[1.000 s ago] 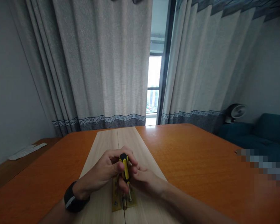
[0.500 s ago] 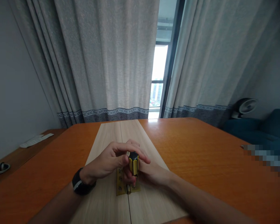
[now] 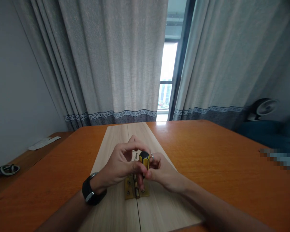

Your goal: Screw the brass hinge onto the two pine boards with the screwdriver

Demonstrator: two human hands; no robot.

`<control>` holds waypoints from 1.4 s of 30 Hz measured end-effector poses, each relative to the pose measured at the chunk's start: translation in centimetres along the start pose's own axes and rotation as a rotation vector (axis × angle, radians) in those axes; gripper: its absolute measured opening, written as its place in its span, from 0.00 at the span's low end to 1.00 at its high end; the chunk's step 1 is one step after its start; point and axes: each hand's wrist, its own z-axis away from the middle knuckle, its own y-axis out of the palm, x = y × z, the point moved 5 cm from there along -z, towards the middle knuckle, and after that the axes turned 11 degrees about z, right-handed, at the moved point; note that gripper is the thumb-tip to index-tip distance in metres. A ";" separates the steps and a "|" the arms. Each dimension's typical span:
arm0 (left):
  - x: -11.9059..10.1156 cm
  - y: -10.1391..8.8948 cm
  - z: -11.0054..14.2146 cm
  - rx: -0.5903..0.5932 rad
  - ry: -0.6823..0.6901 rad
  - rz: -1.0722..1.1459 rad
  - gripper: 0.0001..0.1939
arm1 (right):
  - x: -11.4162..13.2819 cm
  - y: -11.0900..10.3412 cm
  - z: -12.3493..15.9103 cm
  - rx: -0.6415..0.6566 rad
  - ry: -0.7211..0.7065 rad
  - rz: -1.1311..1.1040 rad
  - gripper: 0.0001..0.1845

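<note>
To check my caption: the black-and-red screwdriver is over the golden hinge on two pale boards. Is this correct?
Not quite: the head view shows a black-and-yellow screwdriver, not red, over the golden hinge on two pale boards.

Screws [image 3: 136, 156] newly visible, right hand [image 3: 168, 175] less covered now

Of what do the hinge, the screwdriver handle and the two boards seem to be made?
Hinge: metal, perhaps brass or brass-plated, given its dull golden surface. Screwdriver handle: probably moulded plastic, smooth, with yellow strips on black. Boards: wood or wood-look laminate, matt, with pale streaky grain.
</note>
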 end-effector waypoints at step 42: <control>0.8 0.2 0.0 0.099 -0.028 0.224 0.19 | -1.4 0.4 -0.9 -0.086 -0.034 -0.152 0.22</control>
